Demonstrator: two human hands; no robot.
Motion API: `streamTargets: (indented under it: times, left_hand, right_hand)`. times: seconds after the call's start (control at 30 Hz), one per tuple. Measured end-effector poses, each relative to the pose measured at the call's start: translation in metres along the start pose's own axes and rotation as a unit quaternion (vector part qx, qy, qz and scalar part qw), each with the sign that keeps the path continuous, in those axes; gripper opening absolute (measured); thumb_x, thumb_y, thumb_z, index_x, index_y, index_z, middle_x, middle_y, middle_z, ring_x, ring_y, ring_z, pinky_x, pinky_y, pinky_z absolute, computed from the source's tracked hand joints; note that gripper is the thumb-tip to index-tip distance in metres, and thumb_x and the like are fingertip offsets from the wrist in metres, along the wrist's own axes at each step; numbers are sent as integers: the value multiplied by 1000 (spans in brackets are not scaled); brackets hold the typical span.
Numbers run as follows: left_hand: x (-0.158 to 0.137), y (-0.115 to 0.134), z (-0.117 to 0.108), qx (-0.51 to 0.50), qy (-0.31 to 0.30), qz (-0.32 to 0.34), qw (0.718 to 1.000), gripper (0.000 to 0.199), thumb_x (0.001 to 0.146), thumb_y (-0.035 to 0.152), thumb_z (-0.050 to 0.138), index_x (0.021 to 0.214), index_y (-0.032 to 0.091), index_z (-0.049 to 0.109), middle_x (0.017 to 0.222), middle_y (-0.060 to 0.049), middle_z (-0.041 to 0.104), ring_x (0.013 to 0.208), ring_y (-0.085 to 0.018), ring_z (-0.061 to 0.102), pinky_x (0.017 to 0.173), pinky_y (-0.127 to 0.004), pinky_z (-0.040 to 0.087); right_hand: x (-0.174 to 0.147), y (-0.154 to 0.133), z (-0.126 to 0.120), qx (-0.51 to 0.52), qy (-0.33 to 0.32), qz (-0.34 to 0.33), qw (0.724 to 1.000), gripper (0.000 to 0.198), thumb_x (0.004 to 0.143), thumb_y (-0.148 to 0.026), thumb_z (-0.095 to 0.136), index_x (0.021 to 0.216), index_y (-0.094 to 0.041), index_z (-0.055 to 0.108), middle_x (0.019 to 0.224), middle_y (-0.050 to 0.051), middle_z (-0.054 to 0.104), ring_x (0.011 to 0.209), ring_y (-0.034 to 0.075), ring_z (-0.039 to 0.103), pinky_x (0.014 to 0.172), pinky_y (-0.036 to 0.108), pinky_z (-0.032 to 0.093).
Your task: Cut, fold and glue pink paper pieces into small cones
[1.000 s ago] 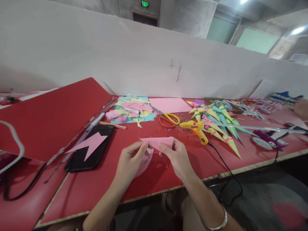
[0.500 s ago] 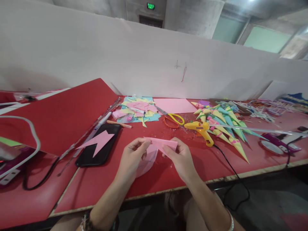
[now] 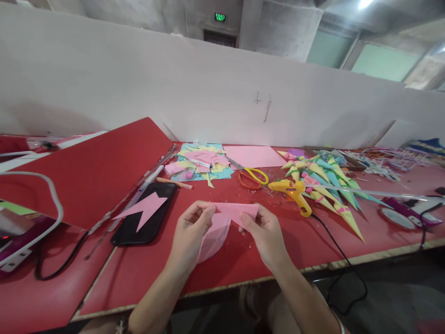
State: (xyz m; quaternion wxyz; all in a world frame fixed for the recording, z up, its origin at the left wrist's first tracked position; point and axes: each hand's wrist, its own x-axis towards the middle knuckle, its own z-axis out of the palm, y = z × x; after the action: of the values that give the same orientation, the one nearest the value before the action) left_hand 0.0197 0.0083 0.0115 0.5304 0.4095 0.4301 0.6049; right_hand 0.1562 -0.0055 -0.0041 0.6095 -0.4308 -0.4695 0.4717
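Between my two hands a folded piece of pink paper is held up just above the red table. My left hand pinches its left end between thumb and fingers. At the other end, my right hand grips it with the thumb on the near face. Below and behind the left fingers lies a rounded pink paper piece with a pencil-like line on it, partly hidden. A pink paper cutout with pointed tails rests on a black phone to the left.
Scissors with red and yellow handles lie behind my hands. A yellow glue gun with a cable sits to the right, beside several pastel paper cones. Paper scraps and a pink sheet lie at the back; a red board leans left.
The whole view has shifted slightly down. Both hands keep their hold on the pink paper, which looks a little more level and stretched between them.
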Motion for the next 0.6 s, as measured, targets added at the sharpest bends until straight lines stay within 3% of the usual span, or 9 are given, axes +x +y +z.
streamTargets:
  times: [0.37,0.6]
  left_hand:
    - [-2,3,2,-67,4,5,998,20,67,19,57,54,18,42,44,9,33,43,-5,26,43,-16,24]
    - [-3,1,0,-92,7,-9,996,19,70,24,59,59,17,46,45,9,33,43,-4,24,43,-16,24]
  right_hand:
    - [-1,1,1,14,2,-8,1000,10,73,-26,60,71,-16,59,58,-4,56,51,8,50,51,19,42]
    - [-1,0,5,28,7,-6,1000,11,73,-27,61,71,-16,59,59,-4,56,52,8,50,52,20,44]
